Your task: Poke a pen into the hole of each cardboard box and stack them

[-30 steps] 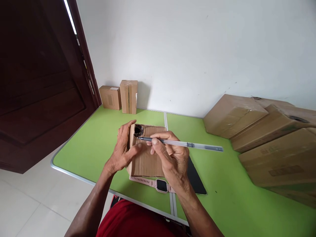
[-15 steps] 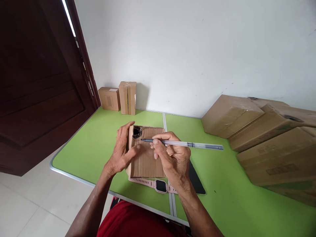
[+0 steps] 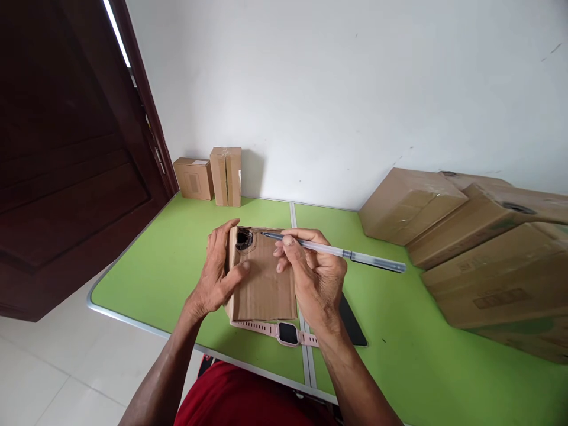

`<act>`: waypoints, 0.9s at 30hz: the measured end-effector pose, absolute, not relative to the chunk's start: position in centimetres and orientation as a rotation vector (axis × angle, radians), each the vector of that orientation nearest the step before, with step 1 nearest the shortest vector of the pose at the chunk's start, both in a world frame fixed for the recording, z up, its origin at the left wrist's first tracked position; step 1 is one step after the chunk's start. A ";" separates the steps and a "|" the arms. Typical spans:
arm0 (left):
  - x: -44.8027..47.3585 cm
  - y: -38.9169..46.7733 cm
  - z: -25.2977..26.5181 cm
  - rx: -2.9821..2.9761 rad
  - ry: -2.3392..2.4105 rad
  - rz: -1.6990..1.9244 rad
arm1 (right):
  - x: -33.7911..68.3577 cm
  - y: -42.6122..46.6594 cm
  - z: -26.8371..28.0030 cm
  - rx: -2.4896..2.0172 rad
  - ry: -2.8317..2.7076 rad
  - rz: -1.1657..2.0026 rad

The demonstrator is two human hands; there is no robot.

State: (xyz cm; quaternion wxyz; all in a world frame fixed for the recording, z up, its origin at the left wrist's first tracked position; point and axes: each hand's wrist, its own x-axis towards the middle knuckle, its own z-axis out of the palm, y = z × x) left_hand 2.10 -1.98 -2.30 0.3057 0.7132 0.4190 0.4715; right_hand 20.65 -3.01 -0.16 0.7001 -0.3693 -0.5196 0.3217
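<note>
A small brown cardboard box (image 3: 264, 290) lies on the green table, with a dark, ragged hole (image 3: 244, 238) near its far left corner. A thin curved line runs around the hole. My left hand (image 3: 217, 272) grips the box by its left side, thumb on top and fingers along the edge. Between the thumb and fingers of my right hand (image 3: 316, 272) is a clear pen (image 3: 328, 248), its dark tip at the box top just right of the hole. Part of the box's right side is hidden behind that hand.
Close to the box's near edge lies a pink smartwatch (image 3: 287, 333). A flat black object (image 3: 352, 322) shows beyond my right wrist. Two small boxes (image 3: 226, 177) stand at the back left, large cartons (image 3: 483, 278) at the right. The table's edge (image 3: 128, 319) is metal.
The pen tip has moved from below the hole, up and to the right, and the curved line now shows around it. My left hand keeps its hold on the box.
</note>
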 end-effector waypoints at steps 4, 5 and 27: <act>1.8 -2.0 -2.4 1.863 1.112 1.249 | 22.0 -2.5 0.3 -0.789 -1.119 0.665; 1.7 -2.0 -2.4 1.852 1.113 1.251 | 22.8 -2.1 0.2 -0.780 -1.083 0.611; 1.8 -1.4 -2.2 1.846 1.093 1.221 | 30.9 6.1 -15.4 -1.567 -2.565 -0.049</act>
